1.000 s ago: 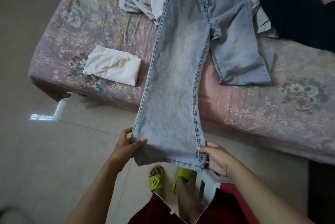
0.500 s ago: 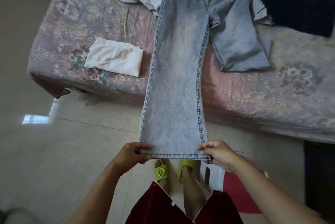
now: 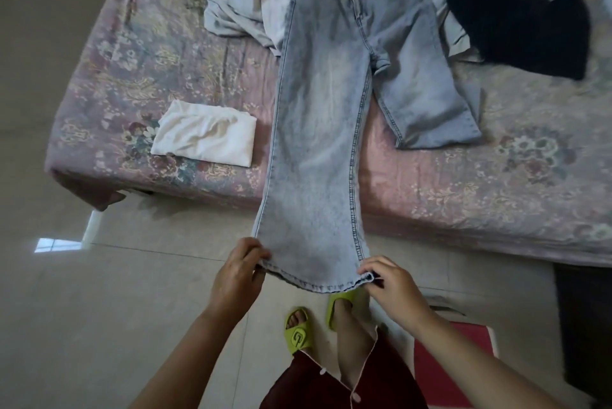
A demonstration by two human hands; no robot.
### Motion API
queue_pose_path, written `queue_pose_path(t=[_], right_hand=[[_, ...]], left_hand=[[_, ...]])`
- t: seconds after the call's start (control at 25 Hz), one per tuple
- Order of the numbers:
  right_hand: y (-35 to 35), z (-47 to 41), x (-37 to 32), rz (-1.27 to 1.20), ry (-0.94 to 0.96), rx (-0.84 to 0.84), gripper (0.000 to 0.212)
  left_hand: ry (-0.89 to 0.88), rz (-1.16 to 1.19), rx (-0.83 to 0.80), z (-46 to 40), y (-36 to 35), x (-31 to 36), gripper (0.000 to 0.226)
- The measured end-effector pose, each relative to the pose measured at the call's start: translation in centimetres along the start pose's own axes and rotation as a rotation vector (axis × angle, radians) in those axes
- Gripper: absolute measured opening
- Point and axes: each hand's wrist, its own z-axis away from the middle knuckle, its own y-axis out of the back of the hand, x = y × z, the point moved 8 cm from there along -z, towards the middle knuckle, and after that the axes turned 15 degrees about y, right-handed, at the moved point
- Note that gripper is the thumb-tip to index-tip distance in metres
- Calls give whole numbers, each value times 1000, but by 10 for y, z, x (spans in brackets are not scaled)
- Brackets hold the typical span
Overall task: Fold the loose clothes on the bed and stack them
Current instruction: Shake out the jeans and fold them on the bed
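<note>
Denim jeans hem now sagging, bunched

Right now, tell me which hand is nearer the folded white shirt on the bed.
Left. The left hand grips the jeans hem below the folded white shirt; the right hand grips the hem's far corner.

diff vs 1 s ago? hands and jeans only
Both hands shifted on the jeans hem: the left hand went from a flat hold under the left corner to pinching it, and the right hand now bunches the right corner in its fingers. The hem sags slightly between them. Unchanged: one leg stretched off the bed, the other lying on it, the folded white garment in place.
</note>
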Motion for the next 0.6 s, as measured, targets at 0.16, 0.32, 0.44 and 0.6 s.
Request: queue_pose_path(t=[0.16, 0.32, 0.44, 0.6], right_hand=[[53, -57, 13, -92, -50, 134, 14], [109, -169, 43, -338, -143, 329, 14], [149, -286, 77, -428, -143, 466, 16], [140, -367, 152, -395, -358, 420, 50]], left_hand=[[129, 52, 56, -79, 20, 6, 26], [358, 362, 48, -207, 21, 13, 13], [387, 551, 102, -334, -2, 25, 18], [754, 512, 40, -408, -79, -24, 47]])
